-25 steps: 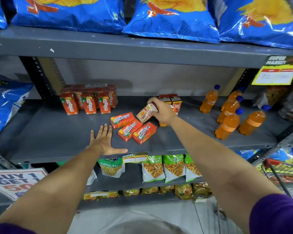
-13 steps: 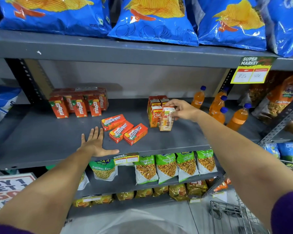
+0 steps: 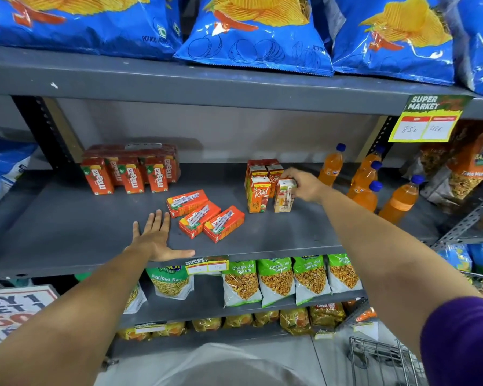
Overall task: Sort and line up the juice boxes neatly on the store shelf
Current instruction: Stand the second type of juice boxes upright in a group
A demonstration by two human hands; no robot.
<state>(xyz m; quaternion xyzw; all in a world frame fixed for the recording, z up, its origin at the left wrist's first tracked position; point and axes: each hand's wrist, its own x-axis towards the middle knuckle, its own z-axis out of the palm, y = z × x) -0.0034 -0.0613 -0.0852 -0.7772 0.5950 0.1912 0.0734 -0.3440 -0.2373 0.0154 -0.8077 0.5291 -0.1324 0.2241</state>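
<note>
My right hand (image 3: 304, 186) grips the top of a pale juice box (image 3: 284, 195) standing upright on the grey shelf (image 3: 67, 229), right beside an upright orange Real box (image 3: 258, 194). More Real boxes (image 3: 264, 169) stand behind these. Three orange juice boxes (image 3: 205, 215) lie flat in a diagonal row at mid-shelf. Several red Maaza boxes (image 3: 131, 174) stand in rows at the back left. My left hand (image 3: 154, 238) rests flat and open on the shelf's front edge, just left of the flat boxes.
Orange soda bottles (image 3: 365, 188) stand close to the right of my right hand. Blue chip bags (image 3: 251, 29) fill the shelf above. Snack packets (image 3: 276, 280) hang on the shelf below. A wire cart (image 3: 382, 360) sits at the lower right.
My right hand carried the pale box from above the flat boxes over to the right and stood it upright beside the Real boxes. My left hand stayed put.
</note>
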